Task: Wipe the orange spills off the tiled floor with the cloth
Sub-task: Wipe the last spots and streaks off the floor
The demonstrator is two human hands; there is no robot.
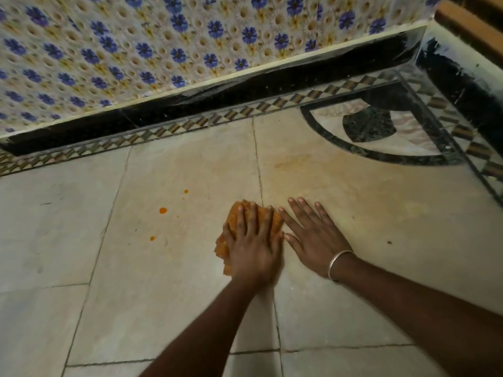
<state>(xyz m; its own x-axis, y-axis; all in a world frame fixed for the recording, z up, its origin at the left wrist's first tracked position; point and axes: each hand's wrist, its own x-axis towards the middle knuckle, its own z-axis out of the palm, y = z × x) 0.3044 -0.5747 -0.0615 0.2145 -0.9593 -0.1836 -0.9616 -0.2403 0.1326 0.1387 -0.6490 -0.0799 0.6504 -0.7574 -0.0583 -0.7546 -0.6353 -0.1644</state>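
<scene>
My left hand presses flat on a bunched orange cloth lying on the beige tiled floor; its spread fingers cover most of the cloth. My right hand, with a silver bangle at the wrist, rests palm down on the bare tile just right of the cloth, fingers straight. Three small orange spills lie left of the cloth: a larger drop, a tiny one and another. A faint orange smear marks the tile beyond my right hand.
A floral blue-and-yellow tiled wall with a black skirting runs along the far side. A chequered border strip and a dark curved inlay fill the far right corner. A small dark speck lies right of my hands.
</scene>
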